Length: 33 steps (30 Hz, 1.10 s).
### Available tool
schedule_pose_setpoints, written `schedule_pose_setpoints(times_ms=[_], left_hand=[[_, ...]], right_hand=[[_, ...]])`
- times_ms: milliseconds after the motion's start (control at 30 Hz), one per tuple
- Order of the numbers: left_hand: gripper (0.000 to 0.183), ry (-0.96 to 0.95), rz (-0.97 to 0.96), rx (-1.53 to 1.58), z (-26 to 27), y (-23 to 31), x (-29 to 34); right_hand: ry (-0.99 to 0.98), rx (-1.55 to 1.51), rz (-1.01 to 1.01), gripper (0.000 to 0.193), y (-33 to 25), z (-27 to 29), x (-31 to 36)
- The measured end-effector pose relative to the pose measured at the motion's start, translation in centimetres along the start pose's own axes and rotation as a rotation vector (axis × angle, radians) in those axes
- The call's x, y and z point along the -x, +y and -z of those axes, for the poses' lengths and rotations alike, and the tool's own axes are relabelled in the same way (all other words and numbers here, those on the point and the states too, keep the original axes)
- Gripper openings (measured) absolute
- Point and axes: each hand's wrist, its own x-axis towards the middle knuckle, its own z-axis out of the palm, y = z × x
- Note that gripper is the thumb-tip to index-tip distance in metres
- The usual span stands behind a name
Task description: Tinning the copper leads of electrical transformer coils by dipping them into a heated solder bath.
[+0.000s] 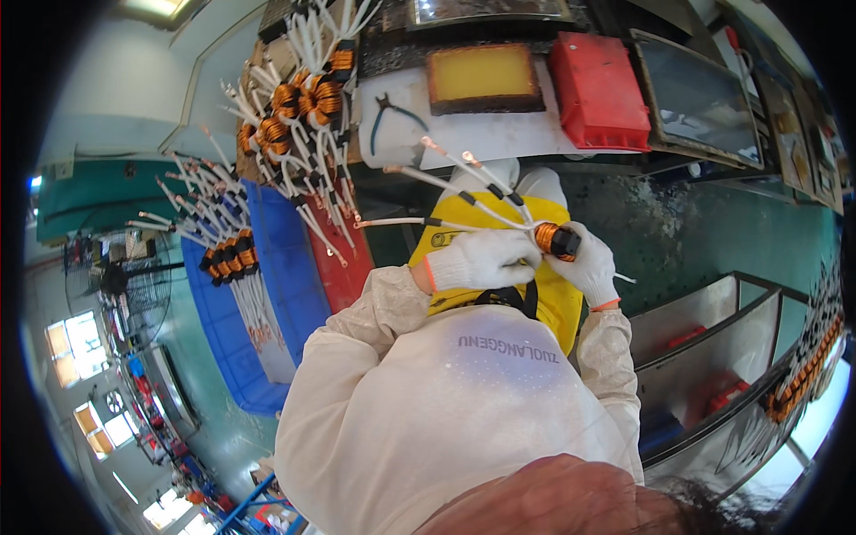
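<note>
My right hand (588,263), in a white knitted glove, is closed round a toroidal coil (546,237) of copper wire with black wrapping, held over my lap. White sleeved leads (513,203) with black bands and bare copper ends fan out from the coil to the left and away from me. One more white lead end (627,279) sticks out to the right of that hand. Just left of the coil, my gloved left hand (489,259) has its fingers curled together below the leads. What its fingertips pinch, if anything, is hidden. A yellow apron (566,308) lies beneath both hands.
On the bench ahead are cutting pliers (392,116), a yellow sponge-like block (481,73) in a dark tray and a red bin (599,89). More coils (303,98) are heaped at the left. A blue crate (290,276) holds others. A metal-framed cart (713,343) stands right.
</note>
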Motion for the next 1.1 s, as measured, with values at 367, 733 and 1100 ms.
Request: schedule_pose_setpoints(times_ms=[367,733,1100], left_hand=[[0.042,0.852,0.205,1.267,-1.6,-10.1,5.7],[0.04,0.891,0.016,1.606,0.3,-9.5,4.7],[0.047,0.697,0.031,1.716,0.3,-12.5,3.3]], right_hand=[[-0.027,-0.011,-0.189,0.06,0.3,0.2,-1.1],[-0.054,-0.017,-0.25,0.062,0.2,0.2,-1.1],[-0.009,-0.062,-0.244,0.06,0.6,0.2,-0.7]])
